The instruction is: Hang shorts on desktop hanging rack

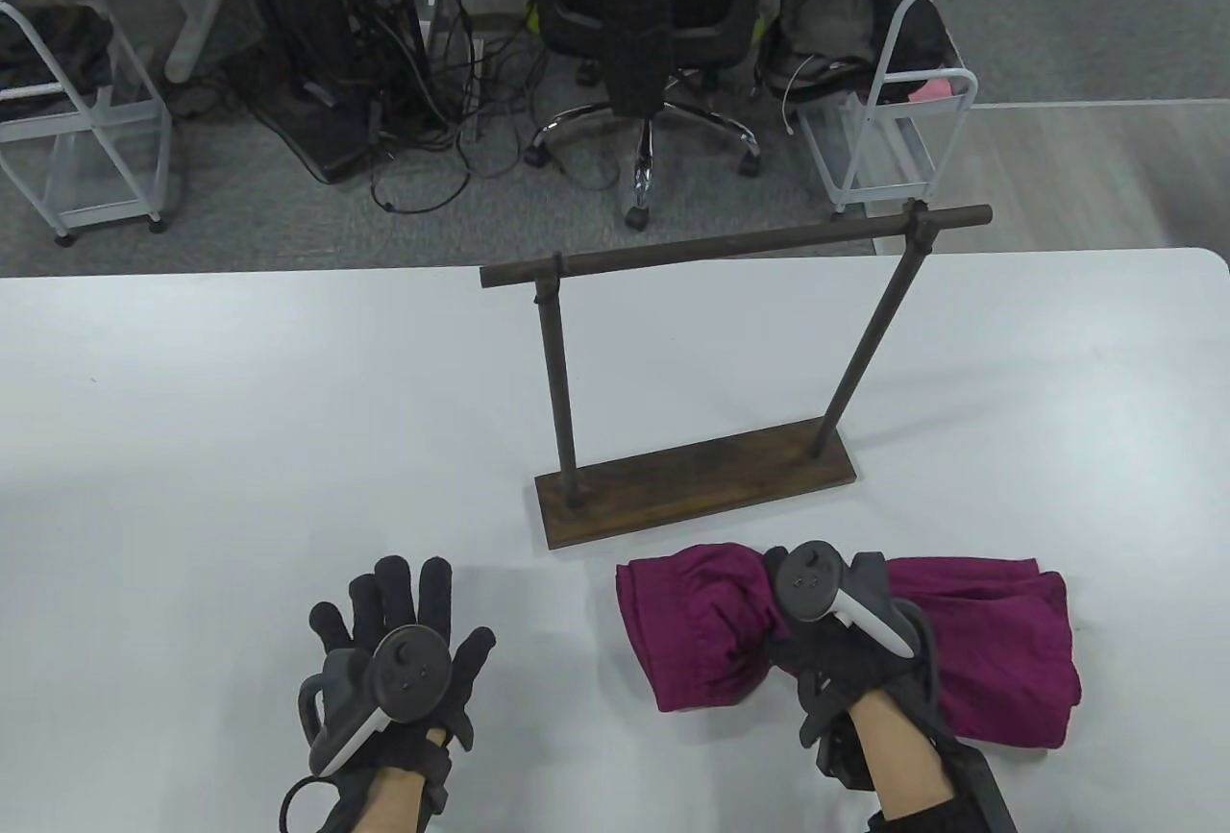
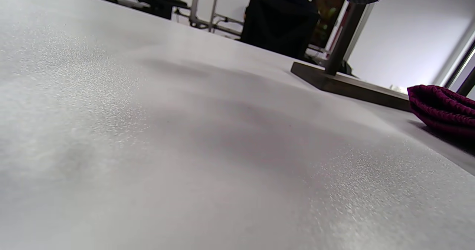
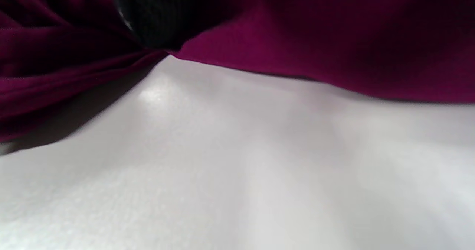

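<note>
The white table (image 1: 240, 410) carries everything, and the desktop hanging rack (image 1: 730, 372) serves as the landmark: it stands on its wooden base past the middle of the table, its top bar bare.

Just in front of the rack's base, slightly to its right, the maroon shorts (image 1: 980, 650) lie folded in a thick bundle on the table, not yet hung. The right hand (image 1: 826, 622) bears down on the bundle near its middle, where the cloth bunches inward; its fingers are hidden under the tracker and the folds, so I cannot tell whether they have closed on the fabric or only rest on it.

In front of the rack's left post, well apart from the shorts, the left hand (image 1: 404, 650) lies flat with fingers spread, holding nothing.

The main risk is a one-handed lift: the folded layers may slide apart and a leg may snag the rack's bar or post. The rack looks light, so a dragged hem could tip or shift it unless the idle hand steadies it.
</note>
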Available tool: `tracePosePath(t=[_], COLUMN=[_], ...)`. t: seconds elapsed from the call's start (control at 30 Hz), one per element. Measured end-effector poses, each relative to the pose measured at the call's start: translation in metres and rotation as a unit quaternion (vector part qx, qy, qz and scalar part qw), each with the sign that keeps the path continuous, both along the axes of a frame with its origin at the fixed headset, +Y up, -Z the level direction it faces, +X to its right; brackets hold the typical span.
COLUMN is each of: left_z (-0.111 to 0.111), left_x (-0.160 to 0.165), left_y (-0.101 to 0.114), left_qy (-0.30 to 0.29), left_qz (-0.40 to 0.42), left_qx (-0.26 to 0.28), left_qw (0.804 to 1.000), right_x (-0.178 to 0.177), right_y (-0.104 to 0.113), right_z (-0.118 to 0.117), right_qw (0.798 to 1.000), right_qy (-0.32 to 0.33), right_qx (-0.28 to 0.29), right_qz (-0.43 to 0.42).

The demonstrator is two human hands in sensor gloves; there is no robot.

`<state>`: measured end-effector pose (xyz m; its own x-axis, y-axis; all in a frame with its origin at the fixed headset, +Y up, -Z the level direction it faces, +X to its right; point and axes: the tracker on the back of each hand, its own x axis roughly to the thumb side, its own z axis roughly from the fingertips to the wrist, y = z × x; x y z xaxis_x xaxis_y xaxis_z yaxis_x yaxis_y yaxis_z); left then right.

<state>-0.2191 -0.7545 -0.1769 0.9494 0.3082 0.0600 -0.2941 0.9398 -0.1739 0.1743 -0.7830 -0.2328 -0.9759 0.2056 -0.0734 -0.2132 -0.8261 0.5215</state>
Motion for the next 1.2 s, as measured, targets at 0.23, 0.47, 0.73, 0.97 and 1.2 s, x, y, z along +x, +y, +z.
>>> tracePosePath(t=[0.23,0.47,0.73,0.97,1.2], left_z=[0.0,0.0,0.0,0.0,0.0], left_x=[0.0,0.001,0.001,0.002,0.001], left_y=[-0.001,-0.001,-0.002,-0.002,-0.002], left_qy=[-0.002,-0.005,-0.009,-0.01,-0.012], left_qz=[-0.002,-0.002,0.002,0.005,0.01], left_qx=[-0.002,-0.003,-0.004,-0.004,-0.003], left_qw=[1.0,1.0,1.0,1.0,1.0], right_x=[-0.006,-0.004,0.01,0.023,0.034], right_y=[0.003,0.002,0.009,0.017,0.025], right_z=[0.002,0.001,0.002,0.005,0.009], right_qw=[0.998,0.996,0.984,0.969,0.935], right_qy=[-0.006,-0.025,-0.054,-0.075,-0.108], right_qx=[0.057,0.081,0.117,0.146,0.19], right_qz=[0.013,-0.009,-0.123,-0.182,-0.28])
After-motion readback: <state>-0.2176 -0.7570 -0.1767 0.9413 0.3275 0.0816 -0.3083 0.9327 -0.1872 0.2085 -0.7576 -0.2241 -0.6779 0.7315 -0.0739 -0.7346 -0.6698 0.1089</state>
